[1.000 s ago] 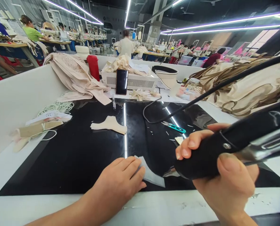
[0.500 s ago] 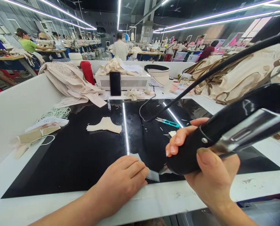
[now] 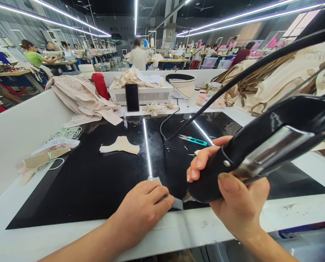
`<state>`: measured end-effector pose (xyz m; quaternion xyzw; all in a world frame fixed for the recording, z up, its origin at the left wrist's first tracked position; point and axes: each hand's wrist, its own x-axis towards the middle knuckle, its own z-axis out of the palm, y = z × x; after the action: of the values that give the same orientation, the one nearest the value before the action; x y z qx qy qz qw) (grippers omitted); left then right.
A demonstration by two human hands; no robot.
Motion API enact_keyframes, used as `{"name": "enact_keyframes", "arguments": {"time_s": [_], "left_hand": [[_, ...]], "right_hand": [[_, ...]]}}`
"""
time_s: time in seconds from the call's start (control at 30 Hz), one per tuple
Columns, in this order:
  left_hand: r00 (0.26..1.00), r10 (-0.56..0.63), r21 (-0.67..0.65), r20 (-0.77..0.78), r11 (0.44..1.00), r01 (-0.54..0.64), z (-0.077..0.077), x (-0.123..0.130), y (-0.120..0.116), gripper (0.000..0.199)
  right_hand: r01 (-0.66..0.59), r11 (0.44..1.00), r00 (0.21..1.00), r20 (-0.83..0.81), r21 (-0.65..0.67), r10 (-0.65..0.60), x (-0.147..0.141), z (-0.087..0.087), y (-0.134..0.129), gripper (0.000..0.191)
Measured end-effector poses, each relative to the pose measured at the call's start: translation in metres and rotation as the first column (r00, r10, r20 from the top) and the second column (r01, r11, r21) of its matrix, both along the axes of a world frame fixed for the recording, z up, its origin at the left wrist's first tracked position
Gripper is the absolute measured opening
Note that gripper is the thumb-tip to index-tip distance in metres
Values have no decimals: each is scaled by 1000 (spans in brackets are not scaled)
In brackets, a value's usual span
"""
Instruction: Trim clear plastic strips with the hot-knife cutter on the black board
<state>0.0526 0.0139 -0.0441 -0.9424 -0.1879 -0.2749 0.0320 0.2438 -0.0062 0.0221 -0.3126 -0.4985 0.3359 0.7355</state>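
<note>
My left hand (image 3: 146,209) rests on the black sheet, its fingers together and curled down over a translucent grey strip (image 3: 178,203). The hand covers the strip's middle. In my right hand (image 3: 241,203) is a black corded hand tool (image 3: 250,145) with a silver side plate; the fingers wrap round its rounded front end. Its small metal tip (image 3: 188,197) points down-left and appears to meet the strip's right end. Farther back lie a cream fabric piece (image 3: 119,145) and teal-handled thread snips (image 3: 194,140).
The tool's black cable (image 3: 233,82) arcs across the right side. Cream fabric (image 3: 80,98), a phone (image 3: 132,97), a white vented box (image 3: 154,95) and a round container (image 3: 182,85) stand at the back. Pale cord (image 3: 64,133) lies left. Several people work at machines beyond.
The tool in my right hand has shifted slightly left, bringing its tip to the strip's end. My left hand stays on the strip. The view has shifted a little.
</note>
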Motion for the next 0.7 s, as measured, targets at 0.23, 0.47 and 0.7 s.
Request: {"name": "enact_keyframes", "arguments": {"time_s": [0.23,0.47,0.7], "left_hand": [[1000,-10,-31,-14,999,9,-1,-4,-1,22],[999,-35,-65,-13,997,34,-1,-5,-1,20],[997,62,-245,55,968,-47,11,-13,8,17]], "right_hand": [[-29,1000,999,-22,-1,29,-2,-1,-1,39],[-35,999,999,-24,-2,35,-3,-2,-2,41],[-54,999,999,-6,3,54,-2,-2,-2,40]]}}
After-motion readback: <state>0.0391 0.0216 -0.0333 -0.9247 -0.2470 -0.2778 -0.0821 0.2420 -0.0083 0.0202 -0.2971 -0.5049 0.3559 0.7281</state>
